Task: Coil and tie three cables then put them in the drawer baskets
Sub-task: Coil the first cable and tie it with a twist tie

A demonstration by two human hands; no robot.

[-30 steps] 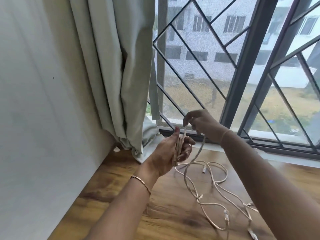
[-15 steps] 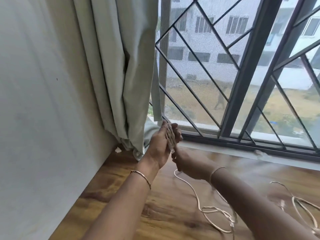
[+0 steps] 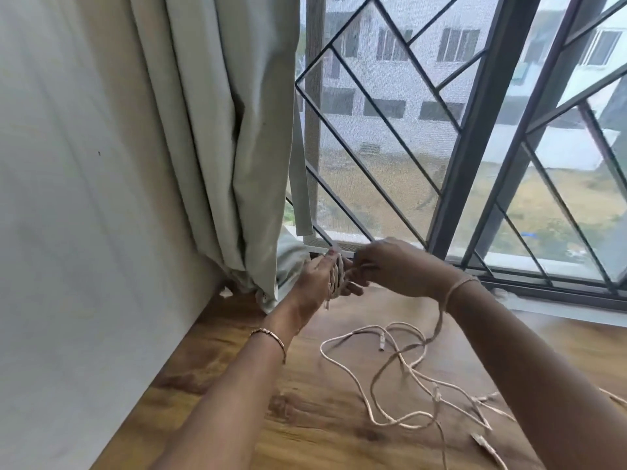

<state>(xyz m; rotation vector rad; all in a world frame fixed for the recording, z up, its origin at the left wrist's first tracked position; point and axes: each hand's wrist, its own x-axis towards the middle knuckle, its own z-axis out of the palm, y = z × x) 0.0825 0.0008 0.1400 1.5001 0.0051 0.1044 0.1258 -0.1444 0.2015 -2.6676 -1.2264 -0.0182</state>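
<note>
A thin beige cable (image 3: 400,378) lies in loose loops on the wooden surface (image 3: 305,418), with small white connectors along it. My left hand (image 3: 319,283) is raised near the window sill, with several turns of the cable wound around its palm and fingers. My right hand (image 3: 393,266) is just to the right of it, touching it, and pinches the cable strand at the coil. From there the strand runs down past my right wrist to the loose loops. No drawer or basket is in view.
A pale green curtain (image 3: 230,147) hangs at the left and bunches on the surface behind my left hand. A white wall (image 3: 84,232) bounds the left side. A dark window frame with a diagonal grille (image 3: 475,130) runs along the back.
My right hand rose from below my left hand to beside it at coil height, carrying the strand around. The loose loops on the wood have shifted and drawn closer.
</note>
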